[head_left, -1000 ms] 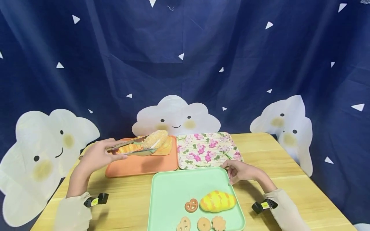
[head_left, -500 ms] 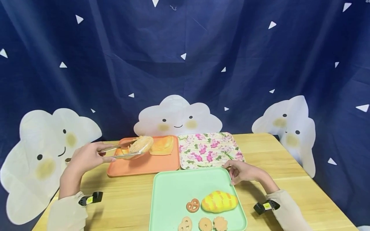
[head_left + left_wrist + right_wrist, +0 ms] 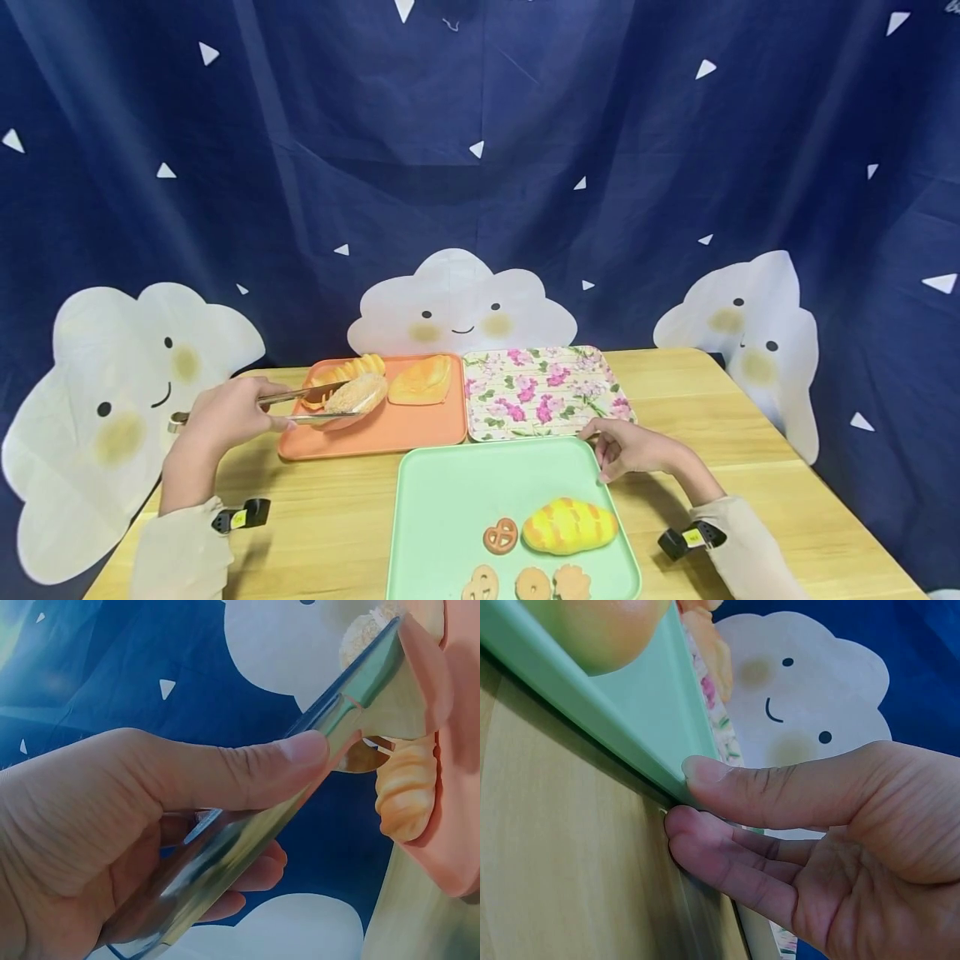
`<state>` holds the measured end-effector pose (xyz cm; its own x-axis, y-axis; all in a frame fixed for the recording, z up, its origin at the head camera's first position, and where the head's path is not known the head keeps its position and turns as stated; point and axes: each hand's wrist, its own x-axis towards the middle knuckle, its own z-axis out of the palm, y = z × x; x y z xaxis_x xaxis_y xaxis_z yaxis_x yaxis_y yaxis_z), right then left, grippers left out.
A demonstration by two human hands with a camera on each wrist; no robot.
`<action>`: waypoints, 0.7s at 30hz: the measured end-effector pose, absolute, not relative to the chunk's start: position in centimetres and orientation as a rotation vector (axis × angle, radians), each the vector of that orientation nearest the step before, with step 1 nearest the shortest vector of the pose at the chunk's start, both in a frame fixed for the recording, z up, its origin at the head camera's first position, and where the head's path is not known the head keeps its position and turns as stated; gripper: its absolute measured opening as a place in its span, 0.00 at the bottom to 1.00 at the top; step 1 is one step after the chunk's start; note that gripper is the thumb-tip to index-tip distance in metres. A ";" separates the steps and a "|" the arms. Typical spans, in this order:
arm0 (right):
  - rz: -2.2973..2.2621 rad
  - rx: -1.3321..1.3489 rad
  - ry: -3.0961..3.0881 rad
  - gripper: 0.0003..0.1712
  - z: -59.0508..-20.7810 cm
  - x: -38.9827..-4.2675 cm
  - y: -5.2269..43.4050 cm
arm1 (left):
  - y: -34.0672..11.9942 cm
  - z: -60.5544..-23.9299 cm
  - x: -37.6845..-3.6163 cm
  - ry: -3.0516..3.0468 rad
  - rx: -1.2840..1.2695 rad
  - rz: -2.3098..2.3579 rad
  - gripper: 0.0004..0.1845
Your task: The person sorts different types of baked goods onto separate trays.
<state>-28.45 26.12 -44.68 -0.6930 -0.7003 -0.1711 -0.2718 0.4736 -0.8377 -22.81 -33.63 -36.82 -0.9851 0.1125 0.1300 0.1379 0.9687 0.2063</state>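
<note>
Lowering the sesame bun (image 3: pixel 357 393) onto the orange tray (image 3: pixel 390 429), your left hand (image 3: pixel 225 412) is squeezing the tongs (image 3: pixel 303 406) while your right hand (image 3: pixel 630 446) is pinching the green tray (image 3: pixel 450 500).

Head view looks forward and down over the table (image 3: pixel 750 433); both wrist views sit close, sharing its trays

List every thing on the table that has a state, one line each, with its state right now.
Tongs: squeezed on the sesame bun, in the left hand's grip.
Sesame bun: clamped between the tong tips, over the orange tray.
Ridged roll: lying on the orange tray.
Golden bun: lying on the orange tray.
Floral tray: nothing on it.
Green tray: holds yellow bread and four biscuits; right hand pinches its corner.
</note>
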 end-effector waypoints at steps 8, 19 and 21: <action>-1.134 -0.821 2.232 0.36 -44.6 -28.4 26.1 | -33.8 -37.0 -22.8 -3.012 -0.190 -0.304 0.32; -1.141 -0.816 2.226 0.36 -44.6 -28.5 26.1 | -33.8 -37.3 -23.0 -3.025 -0.192 -0.285 0.31; -1.142 -0.817 2.225 0.36 -44.6 -28.5 26.1 | -33.7 -37.4 -23.0 -3.027 -0.194 -0.282 0.30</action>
<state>-28.48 26.13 -44.65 -0.6918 -0.7039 -0.1611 -0.2795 0.4666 -0.8391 -23.05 -33.69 -37.38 -0.9874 0.1172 0.1062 0.1348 0.9749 0.1774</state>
